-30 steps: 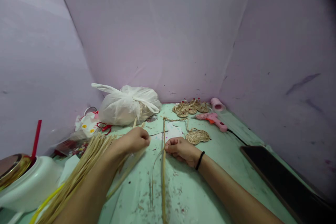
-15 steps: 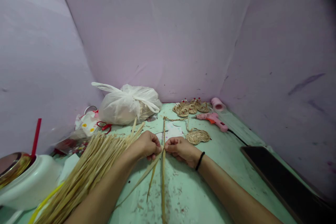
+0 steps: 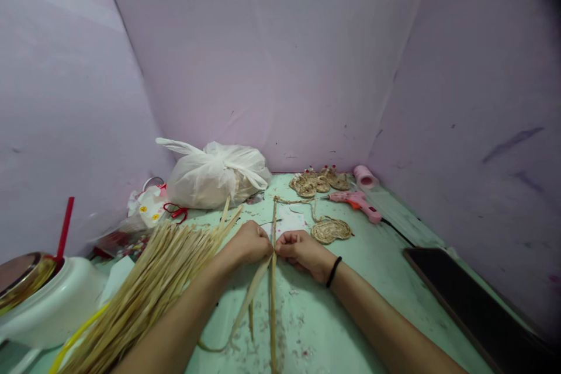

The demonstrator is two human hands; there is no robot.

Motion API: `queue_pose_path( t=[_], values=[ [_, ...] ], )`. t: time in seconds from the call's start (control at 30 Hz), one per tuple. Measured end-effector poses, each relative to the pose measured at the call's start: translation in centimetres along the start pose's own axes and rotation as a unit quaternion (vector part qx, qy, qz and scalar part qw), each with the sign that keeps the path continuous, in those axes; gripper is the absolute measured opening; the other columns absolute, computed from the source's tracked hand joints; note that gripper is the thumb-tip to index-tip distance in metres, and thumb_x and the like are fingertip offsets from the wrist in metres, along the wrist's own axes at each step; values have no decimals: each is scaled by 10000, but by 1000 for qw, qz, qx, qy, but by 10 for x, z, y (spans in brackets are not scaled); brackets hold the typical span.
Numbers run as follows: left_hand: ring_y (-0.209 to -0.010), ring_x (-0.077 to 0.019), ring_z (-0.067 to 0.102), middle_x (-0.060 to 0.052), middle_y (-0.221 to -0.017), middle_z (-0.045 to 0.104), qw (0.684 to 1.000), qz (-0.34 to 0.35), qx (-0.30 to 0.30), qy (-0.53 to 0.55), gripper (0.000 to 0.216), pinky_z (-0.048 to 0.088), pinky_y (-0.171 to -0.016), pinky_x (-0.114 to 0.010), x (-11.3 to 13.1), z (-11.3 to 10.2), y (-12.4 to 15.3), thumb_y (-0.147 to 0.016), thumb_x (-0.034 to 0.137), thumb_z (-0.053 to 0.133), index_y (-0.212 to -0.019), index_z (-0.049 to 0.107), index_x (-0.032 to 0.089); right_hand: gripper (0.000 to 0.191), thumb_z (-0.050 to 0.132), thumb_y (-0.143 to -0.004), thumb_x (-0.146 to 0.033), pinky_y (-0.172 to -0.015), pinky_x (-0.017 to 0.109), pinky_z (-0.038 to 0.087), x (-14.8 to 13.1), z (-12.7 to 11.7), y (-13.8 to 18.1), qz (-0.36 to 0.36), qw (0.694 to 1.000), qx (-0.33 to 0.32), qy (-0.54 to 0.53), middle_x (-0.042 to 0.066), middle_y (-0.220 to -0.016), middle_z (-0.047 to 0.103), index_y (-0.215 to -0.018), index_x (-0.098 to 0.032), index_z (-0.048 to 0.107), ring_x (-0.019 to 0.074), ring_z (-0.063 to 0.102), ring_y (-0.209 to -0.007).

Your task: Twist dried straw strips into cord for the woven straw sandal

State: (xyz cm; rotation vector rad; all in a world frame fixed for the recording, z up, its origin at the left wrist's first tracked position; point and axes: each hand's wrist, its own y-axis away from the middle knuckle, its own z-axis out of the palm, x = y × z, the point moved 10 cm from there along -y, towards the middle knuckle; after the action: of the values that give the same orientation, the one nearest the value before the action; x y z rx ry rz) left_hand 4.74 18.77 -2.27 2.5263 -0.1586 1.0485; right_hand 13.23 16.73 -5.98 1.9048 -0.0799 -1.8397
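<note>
My left hand (image 3: 252,242) and my right hand (image 3: 302,250) meet at the middle of the table, fingers pinched on a braided cord of dry plant fibre (image 3: 274,219). Away from me the cord runs up, bends right and joins a coiled oval mat (image 3: 331,229). Below my hands, a long straight strand (image 3: 273,310) hangs toward me. A flat loose strip (image 3: 248,304) curves down from my left fingers, beside a shorter strip end (image 3: 251,321). The exact grip of the fingertips is partly hidden.
At left lies a bundle of dry strips (image 3: 149,280), near a white pot (image 3: 56,304). Behind are a tied white plastic bag (image 3: 214,178) and several coiled pieces (image 3: 307,183). To the right are a pink glue gun (image 3: 355,203), a pink roll (image 3: 364,177) and a black phone-like slab (image 3: 464,304).
My left hand has turned knuckles-up and closed in against the cord. The loose strip now hangs in a curve, and the short end points straighter down. My right hand stays nearly in place.
</note>
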Motion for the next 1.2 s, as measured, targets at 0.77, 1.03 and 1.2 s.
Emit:
queue_pose_path(
  t=[0.77,1.03,1.2],
  values=[
    [-284,-35,286,55,-333,404,992,-63,-19,104,223,162,-321,-180,-17,8,-2,-523,292,674,-505,522,130,59,545,-573,-151,-290,169,95,0,-1,-3,-13,999,-7,-50,-48,-467,538,-622,-145,511,11,256,-280],
    [-316,-35,372,3,-467,520,949,-98,-147,260,212,232,-316,-163,-20,43,0,-577,289,639,-555,520,115,89,560,-566,-180,-299,170,76,3,1,-4,-1,997,-39,-66,-48,-442,528,-626,-147,503,9,235,-284],
    [-275,-26,254,55,-380,415,963,-106,-104,226,131,123,-293,-171,-29,33,-3,-535,239,605,-553,547,122,129,578,-564,-233,-311,180,65,1,4,-3,-7,995,-74,-66,-31,-529,559,-604,-145,493,-1,214,-299]
  ],
)
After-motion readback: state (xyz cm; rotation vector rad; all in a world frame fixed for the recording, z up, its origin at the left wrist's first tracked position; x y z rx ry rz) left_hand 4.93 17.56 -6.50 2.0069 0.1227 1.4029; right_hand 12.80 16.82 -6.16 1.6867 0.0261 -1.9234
